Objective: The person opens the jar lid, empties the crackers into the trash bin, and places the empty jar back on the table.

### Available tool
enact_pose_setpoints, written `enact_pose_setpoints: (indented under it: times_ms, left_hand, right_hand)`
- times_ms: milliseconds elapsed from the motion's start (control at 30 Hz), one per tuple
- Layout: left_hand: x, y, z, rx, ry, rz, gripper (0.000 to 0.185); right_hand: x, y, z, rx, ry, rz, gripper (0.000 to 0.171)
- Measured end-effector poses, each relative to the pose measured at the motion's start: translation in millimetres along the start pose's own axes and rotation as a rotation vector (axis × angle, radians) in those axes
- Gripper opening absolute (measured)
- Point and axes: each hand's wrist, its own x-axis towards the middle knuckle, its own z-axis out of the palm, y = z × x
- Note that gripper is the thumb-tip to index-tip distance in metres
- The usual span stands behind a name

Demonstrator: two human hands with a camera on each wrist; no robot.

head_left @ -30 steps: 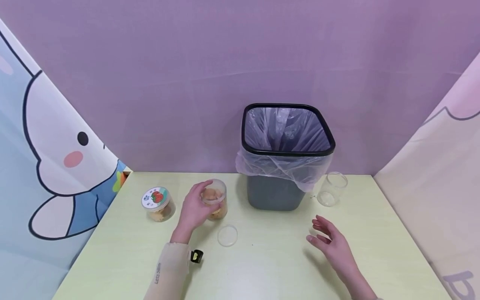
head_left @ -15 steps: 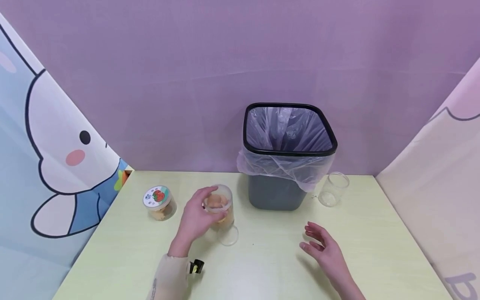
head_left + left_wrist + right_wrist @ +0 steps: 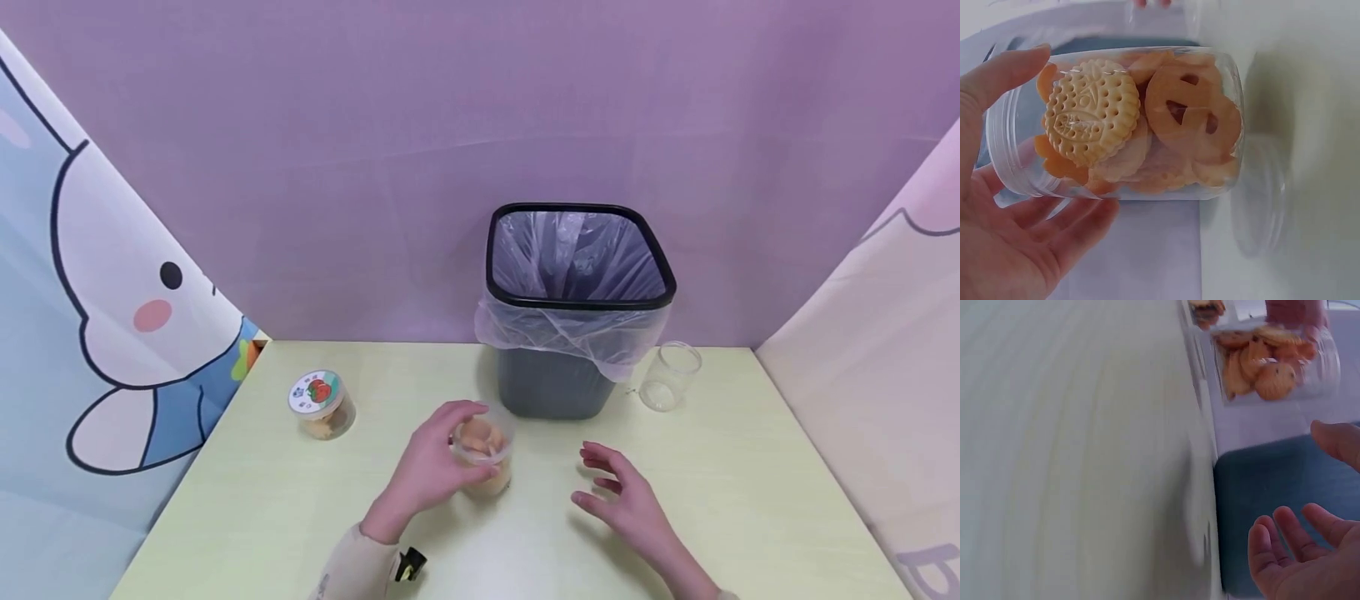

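The left hand (image 3: 433,467) grips an open clear jar of biscuits (image 3: 482,454), lifted just in front of the lined bin (image 3: 577,312). The right hand (image 3: 626,508) hovers beside it with loose, spread fingers, holding nothing. A lidded jar (image 3: 321,404) stands well left of the left hand; an empty clear jar (image 3: 670,377) stands beyond the right. The left wrist view alone shows the biscuits' embossed faces (image 3: 1091,122).
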Motion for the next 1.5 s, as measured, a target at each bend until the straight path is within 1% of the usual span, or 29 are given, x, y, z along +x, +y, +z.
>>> enact_pose_setpoints:
  times_ms: [100,167,300,400,567,700,833,1033,1100,1233,1300,1367,1433,1500]
  left_hand:
    - [-1.4,3.9,9.6,0.017,-0.036,0.021,0.073]
    - [-1.9,6.9,15.2,0.015,-0.062,0.020,0.072]
    - [-2.2,12.3,26.0,0.006,-0.105,0.025,0.072]
    - [-2.7,16.1,32.8,-0.012,-0.131,0.030,0.072]
    - [-3.7,18.8,42.3,-0.042,-0.165,0.060,0.072]
    - [-2.7,17.4,47.7,-0.045,-0.178,0.110,0.073]
    - [-1.5,17.0,49.1,-0.056,-0.198,0.139,0.075]
    - [1.4,13.3,45.7,-0.097,-0.276,0.175,0.080]
    - [4.2,9.5,43.9,-0.150,-0.311,0.171,0.079]
    - [10.8,1.0,40.3,-0.299,-0.381,0.147,0.079]
    - [14.1,-2.4,38.9,-0.347,-0.414,0.154,0.080]
    - [17.0,-5.4,38.0,-0.376,-0.444,0.164,0.081]
    - [19.6,-7.6,37.8,-0.382,-0.461,0.179,0.081]
    - [21.5,-8.8,37.4,-0.385,-0.475,0.179,0.082]
  right_hand:
    - [2.3,0.2,5.7,0.008,-0.037,-0.034,0.069]
    - [3.3,0.9,10.2,0.017,-0.062,-0.060,0.071]
    - [4.7,3.5,20.2,0.030,-0.108,-0.122,0.075]
    - [5.9,4.3,27.4,0.042,-0.136,-0.148,0.078]
    - [8.0,2.3,34.9,0.059,-0.155,-0.149,0.080]
    - [10.1,0.5,37.5,0.077,-0.166,-0.089,0.084]
    - [14.4,0.9,39.7,0.105,-0.197,-0.018,0.090]
    - [20.3,3.9,39.2,0.144,-0.241,-0.007,0.099]
    - [21.8,4.7,38.2,0.165,-0.260,-0.004,0.099]
    - [26.1,5.0,35.2,0.182,-0.303,-0.011,0.098]
    - [28.3,5.1,33.7,0.173,-0.318,-0.026,0.097]
    - [30.2,5.0,32.4,0.170,-0.334,-0.035,0.096]
    - [31.8,5.2,32.0,0.169,-0.347,-0.043,0.096]
    - [32.9,5.8,31.9,0.169,-0.357,-0.047,0.096]
